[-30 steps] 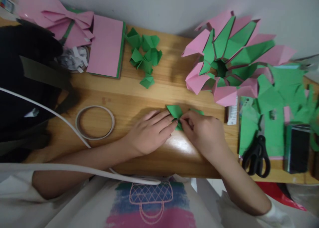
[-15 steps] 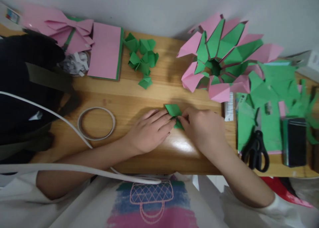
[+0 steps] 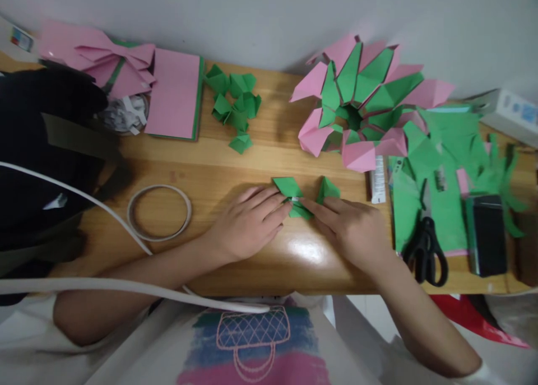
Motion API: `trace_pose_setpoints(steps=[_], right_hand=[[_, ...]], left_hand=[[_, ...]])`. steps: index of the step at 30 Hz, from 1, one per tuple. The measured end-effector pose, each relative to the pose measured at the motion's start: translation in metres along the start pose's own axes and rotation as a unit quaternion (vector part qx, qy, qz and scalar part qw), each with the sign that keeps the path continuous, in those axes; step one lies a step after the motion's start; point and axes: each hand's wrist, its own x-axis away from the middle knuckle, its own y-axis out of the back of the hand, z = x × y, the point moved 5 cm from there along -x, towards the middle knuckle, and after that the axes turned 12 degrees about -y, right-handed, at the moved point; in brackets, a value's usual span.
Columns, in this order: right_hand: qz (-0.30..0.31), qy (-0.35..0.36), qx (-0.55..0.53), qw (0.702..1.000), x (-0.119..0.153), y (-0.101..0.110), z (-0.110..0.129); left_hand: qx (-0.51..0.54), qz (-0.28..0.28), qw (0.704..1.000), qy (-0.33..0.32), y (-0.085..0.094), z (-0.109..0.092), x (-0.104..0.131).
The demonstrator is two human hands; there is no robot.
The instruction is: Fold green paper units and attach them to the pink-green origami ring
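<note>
A folded green paper piece (image 3: 288, 185) lies on the table in front of me, with a small whitish strip (image 3: 295, 199) at its middle. My left hand (image 3: 251, 222) rests flat with fingers extended, its fingertips on the left edge of that piece. The index finger of my right hand (image 3: 351, 228) reaches to the strip and touches the piece from the right. A second green folded piece (image 3: 328, 189) stands just beyond my right hand's fingers, partly hidden by them; whether they grip it is unclear.
Behind are green folded pieces (image 3: 237, 105), a pink paper stack (image 3: 174, 93) and a pink-green paper ring (image 3: 357, 82). A tape roll (image 3: 130, 212) and white cable (image 3: 101, 197) lie left. Black scissors (image 3: 426, 250), green sheets (image 3: 449, 228) and a black box (image 3: 487, 233) are right.
My right hand has gone from pinching at the green piece to laying its index finger on it. The second green piece and the whitish strip now show. The view has shifted slightly.
</note>
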Motion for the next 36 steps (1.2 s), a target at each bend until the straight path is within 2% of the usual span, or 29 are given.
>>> trace_pose_setpoints(steps=[8, 13, 19, 25, 31, 36], right_hand=[[-0.036, 0.076, 0.063, 0.994, -0.002, 0.000, 0.007], [-0.001, 0.114, 0.079, 0.990, -0.009, 0.003, 0.008], [0.045, 0.125, 0.096, 0.987, -0.018, -0.003, 0.006], [0.051, 0.144, 0.105, 0.983, -0.020, -0.006, 0.008], [0.098, 0.124, 0.103, 0.982, -0.021, -0.007, 0.009], [0.109, 0.116, 0.100, 0.982, -0.015, -0.007, 0.004]], left_hand=[[-0.001, -0.011, 1.000, -0.012, 0.001, 0.000, 0.000], [0.015, 0.001, 1.000, -0.011, 0.001, 0.002, 0.001], [0.022, 0.003, 1.000, -0.005, 0.001, 0.003, 0.002], [0.010, -0.026, 1.000, 0.000, 0.001, 0.005, 0.007], [-0.010, -0.035, 0.999, 0.003, 0.004, 0.007, 0.005], [-0.027, -0.039, 0.999, -0.003, 0.004, 0.007, 0.004]])
